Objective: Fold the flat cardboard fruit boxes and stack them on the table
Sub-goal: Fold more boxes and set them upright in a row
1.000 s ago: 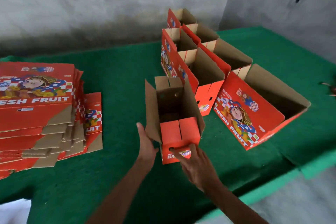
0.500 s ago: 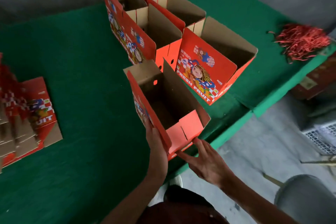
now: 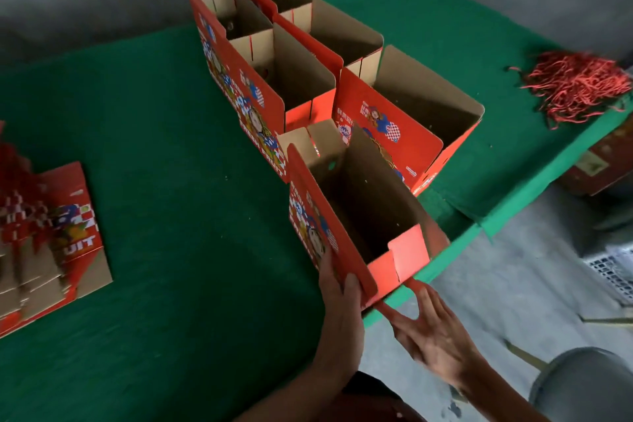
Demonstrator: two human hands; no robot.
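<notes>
An open red fruit box point(image 3: 363, 205) stands upright at the near edge of the green table point(image 3: 171, 154), just in front of the row of folded boxes point(image 3: 301, 79). My left hand point(image 3: 337, 288) grips the box's near left wall, thumb over the rim. With fingers straight and spread, my right hand point(image 3: 431, 336) touches the bottom of the box's near end. Another folded box point(image 3: 411, 120) stands to its right. The stack of flat boxes point(image 3: 51, 233) lies at the far left, partly cut off.
A heap of red strings point(image 3: 575, 86) lies at the table's right end. The table's front edge point(image 3: 455, 250) runs just beside the held box. On the floor are a red carton point(image 3: 599, 164) and a white crate point(image 3: 613, 271).
The box has been carried right and forward, from the table's middle to just in front of the folded row. My left hand shifted onto its side wall; my right hand dropped to its near end.
</notes>
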